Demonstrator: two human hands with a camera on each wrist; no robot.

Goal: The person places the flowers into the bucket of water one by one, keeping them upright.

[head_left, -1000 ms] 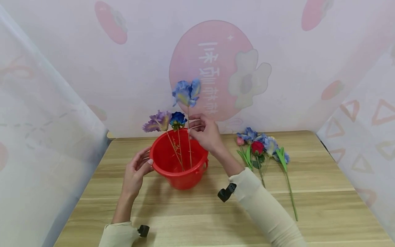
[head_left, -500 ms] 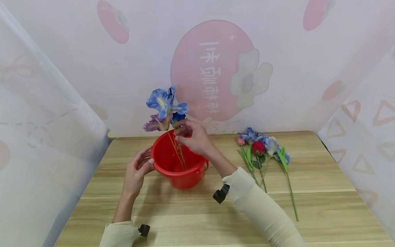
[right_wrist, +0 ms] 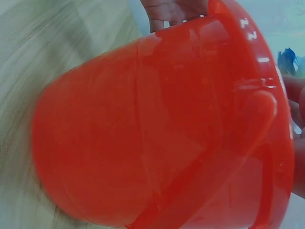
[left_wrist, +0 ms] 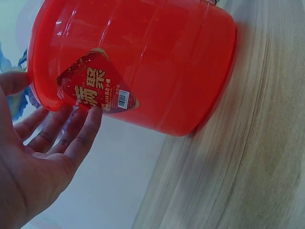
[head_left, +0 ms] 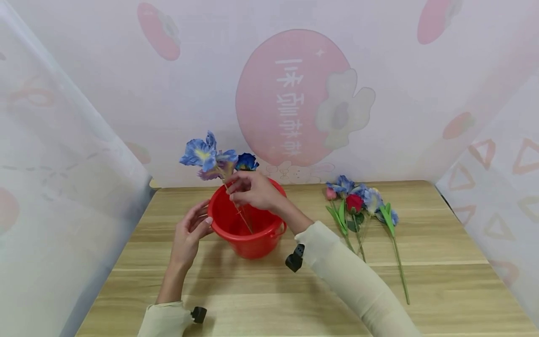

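Note:
A red plastic bucket (head_left: 248, 245) stands upright on the table. My left hand (head_left: 188, 238) holds its left rim; in the left wrist view the thumb lies at the rim and the fingertips touch the outer side. Over the bucket's opening, my right hand (head_left: 256, 191) pinches the stem of a blue iris (head_left: 200, 153), whose bloom leans left over the rim. Its stem runs down into the bucket. A purple iris (head_left: 209, 174) shows partly behind the blue one. A dark blue rose (head_left: 246, 162) stands behind the right hand, which hides its stem.
Several flowers lie on the wooden table (head_left: 320, 299) right of the bucket, among them a red rose (head_left: 354, 203), a pink tulip bud (head_left: 331, 194) and blue irises (head_left: 372, 200). One long green stem (head_left: 401, 269) points toward the front. A printed backdrop (head_left: 391, 61) rises behind.
My right hand has moved left with the blue iris, lowering its bloom from above the rose to in front of the purple iris. My left hand has stayed at the bucket's rim.

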